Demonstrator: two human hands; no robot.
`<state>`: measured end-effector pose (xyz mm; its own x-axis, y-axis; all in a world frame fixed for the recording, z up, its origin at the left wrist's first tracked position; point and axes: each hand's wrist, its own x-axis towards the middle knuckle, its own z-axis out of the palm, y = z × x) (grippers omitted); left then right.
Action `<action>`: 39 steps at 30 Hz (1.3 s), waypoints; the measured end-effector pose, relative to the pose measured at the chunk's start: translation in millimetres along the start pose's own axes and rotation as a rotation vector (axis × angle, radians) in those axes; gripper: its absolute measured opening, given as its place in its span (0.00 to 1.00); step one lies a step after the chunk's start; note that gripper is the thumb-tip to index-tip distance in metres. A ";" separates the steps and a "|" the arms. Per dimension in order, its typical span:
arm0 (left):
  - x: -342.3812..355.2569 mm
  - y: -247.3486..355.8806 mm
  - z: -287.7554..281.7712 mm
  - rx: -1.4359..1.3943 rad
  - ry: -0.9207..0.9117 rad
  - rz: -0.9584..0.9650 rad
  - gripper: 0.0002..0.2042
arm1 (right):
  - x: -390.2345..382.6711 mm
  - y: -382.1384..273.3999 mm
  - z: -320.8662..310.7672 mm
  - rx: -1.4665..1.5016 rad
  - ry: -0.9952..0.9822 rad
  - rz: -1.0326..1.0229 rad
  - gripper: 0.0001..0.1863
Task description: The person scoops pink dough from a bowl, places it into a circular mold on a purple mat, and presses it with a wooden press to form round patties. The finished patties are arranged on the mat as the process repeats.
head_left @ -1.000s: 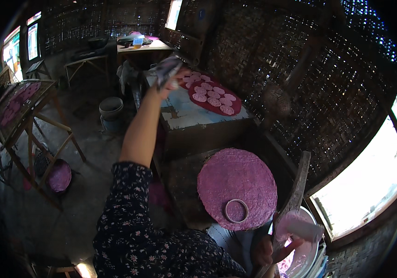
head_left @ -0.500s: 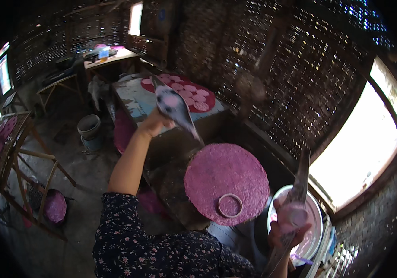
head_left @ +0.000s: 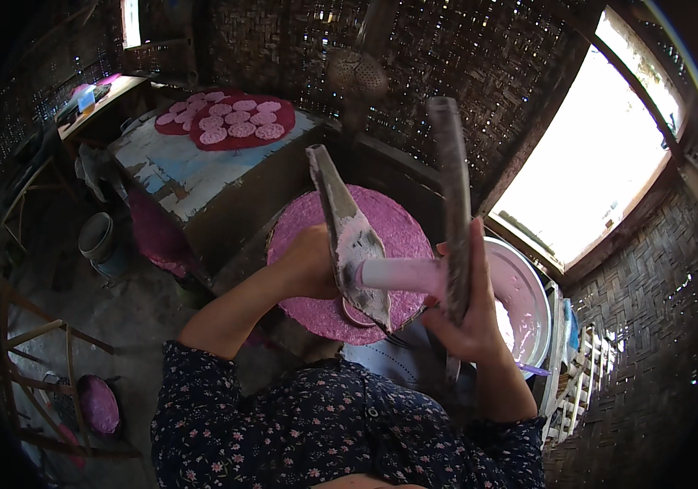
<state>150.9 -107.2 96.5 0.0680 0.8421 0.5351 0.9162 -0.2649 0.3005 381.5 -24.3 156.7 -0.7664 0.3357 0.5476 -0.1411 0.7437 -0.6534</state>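
Note:
My left hand (head_left: 310,262) is closed round a pink-smeared wooden hand-press body (head_left: 342,218), a long pointed piece with a wide middle. In my right hand (head_left: 476,322) is a wooden plunger (head_left: 451,175), a long bar with a pale, pink-coated cylinder (head_left: 404,275) standing out from it. The cylinder's left end meets the middle of the press body; how far it goes in is unclear. Both parts are held above a round pink-coated board (head_left: 398,218). A small ring (head_left: 355,313) lies on that board, partly hidden behind the press body.
A large basin (head_left: 540,306) with pink paste stands at the right, below a bright window. Beyond the board, pale pink lacy discs (head_left: 241,129) lie on red rounds on a worn table (head_left: 194,167). Buckets (head_left: 96,234) and a wooden stand (head_left: 39,332) are at the left.
The two press parts, apart before, have come together above the board. My left hand moved toward me and my right hand moved up and left. The view has turned right.

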 end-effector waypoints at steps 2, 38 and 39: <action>1.6 -4.2 6.2 -0.147 -0.046 -0.029 0.21 | -1.4 -3.5 0.5 -0.311 -0.042 -0.161 0.54; 99.0 -16.4 0.0 -2.037 0.134 0.573 0.49 | -51.2 84.7 -57.4 1.537 -0.896 0.917 0.68; 96.9 -26.1 8.5 -1.980 0.151 0.435 0.49 | -50.3 86.4 -61.7 1.511 -0.863 0.946 0.68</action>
<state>136.9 -14.7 133.7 -0.0022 0.5838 0.8119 -0.7561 -0.5323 0.3807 446.5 58.8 105.0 -0.8846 -0.4056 -0.2302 0.4544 -0.6381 -0.6216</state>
